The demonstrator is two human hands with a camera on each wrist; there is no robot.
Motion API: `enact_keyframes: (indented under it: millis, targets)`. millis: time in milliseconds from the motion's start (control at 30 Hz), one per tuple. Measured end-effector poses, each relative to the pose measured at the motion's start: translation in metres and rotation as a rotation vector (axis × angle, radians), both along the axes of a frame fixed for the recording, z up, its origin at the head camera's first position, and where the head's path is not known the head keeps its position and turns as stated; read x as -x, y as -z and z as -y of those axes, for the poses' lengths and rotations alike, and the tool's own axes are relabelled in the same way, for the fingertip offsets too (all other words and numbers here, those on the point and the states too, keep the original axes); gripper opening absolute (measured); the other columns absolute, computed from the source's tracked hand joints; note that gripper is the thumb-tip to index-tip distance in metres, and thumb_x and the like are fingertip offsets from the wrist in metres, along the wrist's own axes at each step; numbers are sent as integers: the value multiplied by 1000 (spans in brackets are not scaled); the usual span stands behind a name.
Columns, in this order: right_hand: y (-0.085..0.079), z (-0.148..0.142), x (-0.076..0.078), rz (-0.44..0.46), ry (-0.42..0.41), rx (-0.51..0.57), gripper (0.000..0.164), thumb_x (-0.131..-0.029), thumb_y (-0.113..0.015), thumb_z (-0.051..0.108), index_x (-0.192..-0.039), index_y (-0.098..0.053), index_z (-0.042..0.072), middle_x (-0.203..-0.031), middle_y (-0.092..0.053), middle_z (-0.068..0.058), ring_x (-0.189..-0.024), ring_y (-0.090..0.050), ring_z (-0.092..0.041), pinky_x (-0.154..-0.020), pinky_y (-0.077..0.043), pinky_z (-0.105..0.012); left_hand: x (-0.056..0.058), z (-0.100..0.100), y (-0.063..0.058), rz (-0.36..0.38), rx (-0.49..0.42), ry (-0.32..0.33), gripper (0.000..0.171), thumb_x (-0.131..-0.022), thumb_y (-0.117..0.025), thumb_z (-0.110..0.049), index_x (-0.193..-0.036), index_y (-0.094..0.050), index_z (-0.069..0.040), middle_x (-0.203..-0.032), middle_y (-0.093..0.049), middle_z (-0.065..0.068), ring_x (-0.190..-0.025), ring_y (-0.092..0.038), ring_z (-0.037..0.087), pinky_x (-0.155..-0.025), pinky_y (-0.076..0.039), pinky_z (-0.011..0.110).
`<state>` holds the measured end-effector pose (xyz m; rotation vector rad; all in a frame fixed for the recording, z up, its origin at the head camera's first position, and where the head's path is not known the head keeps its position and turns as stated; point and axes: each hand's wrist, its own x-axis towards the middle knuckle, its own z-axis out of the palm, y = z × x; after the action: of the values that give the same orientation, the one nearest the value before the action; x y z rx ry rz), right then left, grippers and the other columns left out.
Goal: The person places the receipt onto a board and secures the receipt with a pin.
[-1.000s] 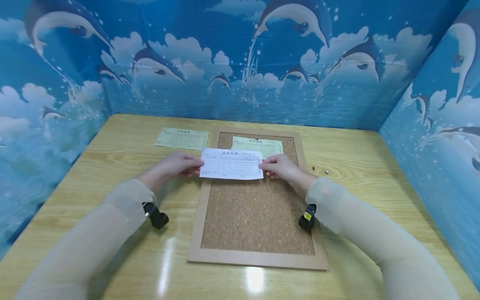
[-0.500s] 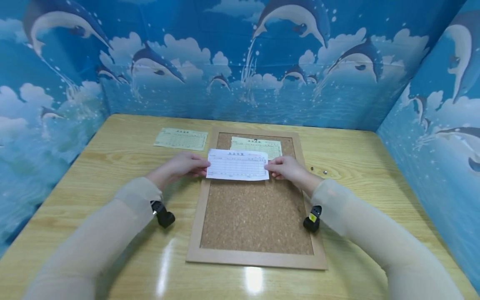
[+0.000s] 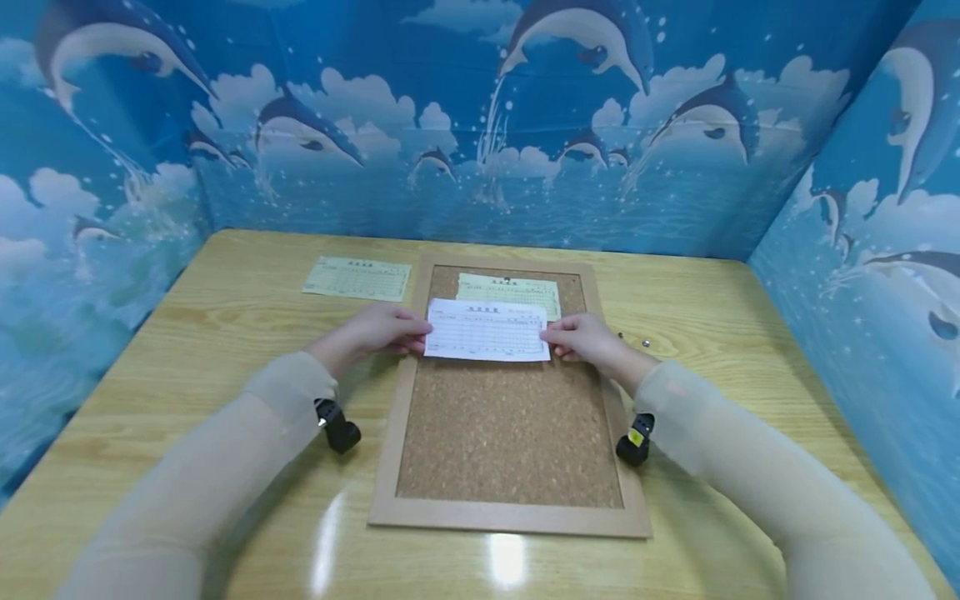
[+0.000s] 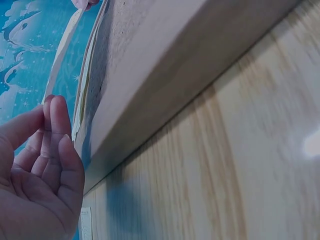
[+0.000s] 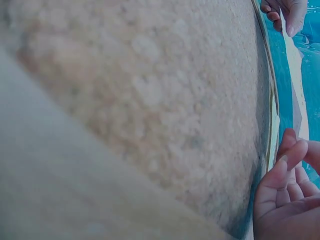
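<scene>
A white printed form (image 3: 487,331) is stretched level between both hands above the corkboard (image 3: 510,433). My left hand (image 3: 386,329) pinches its left edge between thumb and fingers, and my right hand (image 3: 585,340) pinches the right edge. Seen edge-on in the left wrist view, the white form (image 4: 62,52) stands off the board, with the left hand (image 4: 42,165) at its near end. The right wrist view likewise has a gap between the form (image 5: 296,75) and the cork. Behind it, a green printed form (image 3: 510,289) lies on the board, a pin at its top edge, its lower part partly covered.
Another green form (image 3: 357,278) lies on the wooden table (image 3: 262,267) left of the board. Two small metallic pins (image 3: 646,343) lie on the table right of the board's frame. A dolphin-print curtain (image 3: 480,125) encloses the table's back and sides.
Both hands have carried the white form to the right, so it now sits more squarely over the board, in front of the green form there. Both pinches stay as they were.
</scene>
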<state>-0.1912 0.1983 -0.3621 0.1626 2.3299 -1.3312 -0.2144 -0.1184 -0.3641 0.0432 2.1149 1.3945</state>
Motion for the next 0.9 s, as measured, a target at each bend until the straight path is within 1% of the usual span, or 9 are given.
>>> enact_keyframes:
  millis: [167,300,467,533,600,733,900]
  targets:
    - [0,-5,0,3,10,-5,30,-93,-59,21,-109,-62,-3,-70,-55,1,-63,-51,-7,-60,-47,-20,2,-7,-2,2,18,-4,30,-92,-61,-22,-109,-63,3,-73,-69,2,-68,-64,8,-61,-49,22]
    - [0,-10,-1,-7,5,-12,31,-94,-58,21,-111,-61,-5,-70,-55,2,-63,-51,-7,-60,-48,-20,5,-13,-3,1,50,-12,28,-91,-61,-21,-108,-65,0,-75,-70,2,-69,-64,9,-61,-49,22]
    - [-2,-14,-3,-41,-25,-55,31,-95,-56,22,-110,-61,-4,-73,-57,0,-65,-52,-8,-61,-48,-21,5,-19,-2,-22,89,23,27,-91,-61,-21,-108,-67,0,-74,-69,2,-68,-63,9,-59,-47,23]
    - [-1,-16,-3,-60,-44,-77,29,-95,-55,22,-106,-63,-4,-73,-58,-1,-66,-53,-9,-61,-48,-22,5,-22,-1,-41,109,42,27,-91,-62,-22,-106,-68,0,-71,-69,1,-65,-63,8,-57,-44,22]
    - [-1,-18,-4,-81,-71,-106,27,-95,-55,23,-98,-65,-3,-73,-58,-2,-66,-53,-10,-61,-48,-23,4,-24,0,-60,128,55,26,-90,-63,-22,-103,-69,-1,-68,-68,0,-62,-62,8,-54,-43,21]
    - [-1,-19,-4,-116,-118,-160,27,-95,-55,22,-82,-64,0,-71,-59,-3,-65,-53,-11,-60,-47,-24,3,-29,3,-116,185,84,22,-88,-65,-22,-93,-70,-2,-65,-66,1,-58,-61,9,-52,-41,21]
    - [-1,-19,-6,-148,-154,-232,27,-94,-55,19,-75,-62,3,-67,-57,-2,-60,-51,-11,-55,-44,-24,1,-35,4,-198,261,150,19,-88,-64,-20,-79,-69,-4,-66,-63,2,-55,-56,9,-54,-44,21]
